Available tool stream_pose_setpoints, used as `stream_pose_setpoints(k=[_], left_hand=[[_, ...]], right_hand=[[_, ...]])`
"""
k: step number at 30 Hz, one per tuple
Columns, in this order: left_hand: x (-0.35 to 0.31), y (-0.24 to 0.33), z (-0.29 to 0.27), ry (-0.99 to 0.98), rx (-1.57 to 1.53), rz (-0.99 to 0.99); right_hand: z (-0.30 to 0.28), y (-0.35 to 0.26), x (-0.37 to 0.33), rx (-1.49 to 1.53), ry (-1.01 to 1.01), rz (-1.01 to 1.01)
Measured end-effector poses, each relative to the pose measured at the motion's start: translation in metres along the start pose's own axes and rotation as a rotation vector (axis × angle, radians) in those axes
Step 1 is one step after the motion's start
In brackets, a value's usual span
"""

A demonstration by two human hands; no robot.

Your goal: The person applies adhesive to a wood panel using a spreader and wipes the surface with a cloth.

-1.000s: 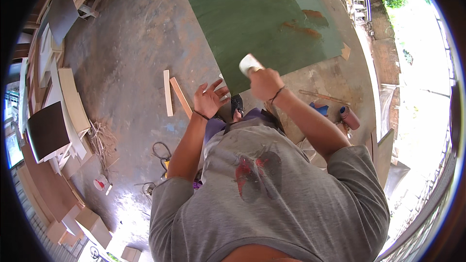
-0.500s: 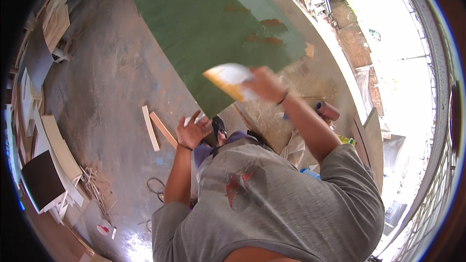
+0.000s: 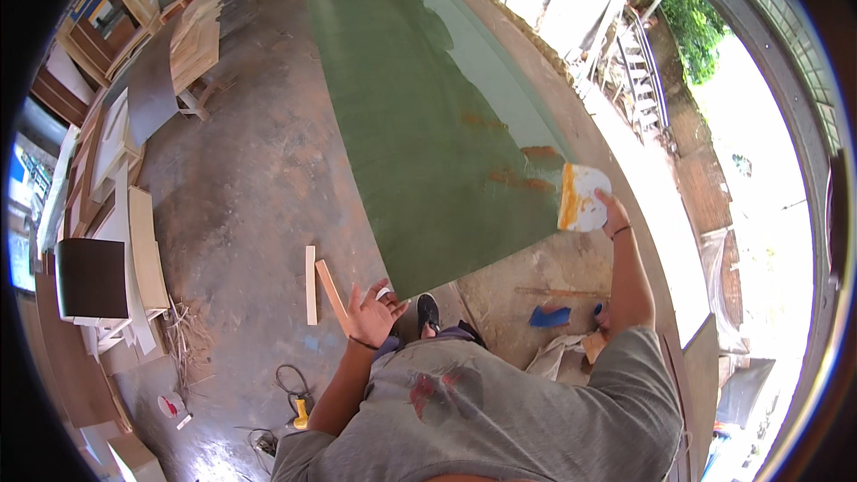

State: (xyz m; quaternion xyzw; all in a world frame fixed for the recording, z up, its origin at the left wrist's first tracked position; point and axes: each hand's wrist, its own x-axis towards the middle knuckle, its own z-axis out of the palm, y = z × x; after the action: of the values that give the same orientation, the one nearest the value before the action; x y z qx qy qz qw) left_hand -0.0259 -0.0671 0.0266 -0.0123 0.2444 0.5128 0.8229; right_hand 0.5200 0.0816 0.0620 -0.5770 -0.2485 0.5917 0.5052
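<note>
My right hand (image 3: 611, 214), out to the right, grips a wide white putty spreader (image 3: 586, 198) streaked with yellow-orange paste. The spreader is over the right edge of a long green panel (image 3: 420, 205); contact cannot be made out. Rusty-orange patches (image 3: 533, 184) mark the panel's surface left of the spreader, and a paler grey-green band runs along its far right side. My left hand (image 3: 370, 317) is by the panel's near corner, fingers loosely curled, with a small white thing (image 3: 385, 293) showing among them, mostly hidden.
Two wooden strips (image 3: 312, 286) lie on the floor left of my left hand. A yellow tool (image 3: 301, 412) with a cord is lower left. Blue sheet material (image 3: 549, 316) and a pale cloth (image 3: 555, 357) lie right of my body. Boards and furniture pieces (image 3: 143, 241) line the left side.
My right hand has swung right with the spreader, from above the near part of the panel to its right edge. My left hand stays by the near corner. The view has shifted.
</note>
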Motion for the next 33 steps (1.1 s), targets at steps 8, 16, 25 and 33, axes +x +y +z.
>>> stream_pose_setpoints(k=[8,16,25,33], left_hand=[[-0.022,0.023,0.004,0.162,0.046,0.158],[-0.048,0.051,-0.059,0.067,-0.309,0.455],[-0.069,0.056,-0.059,-0.147,-0.395,0.452],[-0.118,0.072,-0.064,-0.294,-0.379,0.28]], right_hand=[[0.028,0.009,-0.023,-0.092,-0.077,0.098],[0.09,0.027,-0.093,-0.062,-0.264,0.24],[0.223,0.072,-0.192,0.222,-0.421,0.466],[0.37,0.143,-0.247,0.344,-0.666,0.581]])
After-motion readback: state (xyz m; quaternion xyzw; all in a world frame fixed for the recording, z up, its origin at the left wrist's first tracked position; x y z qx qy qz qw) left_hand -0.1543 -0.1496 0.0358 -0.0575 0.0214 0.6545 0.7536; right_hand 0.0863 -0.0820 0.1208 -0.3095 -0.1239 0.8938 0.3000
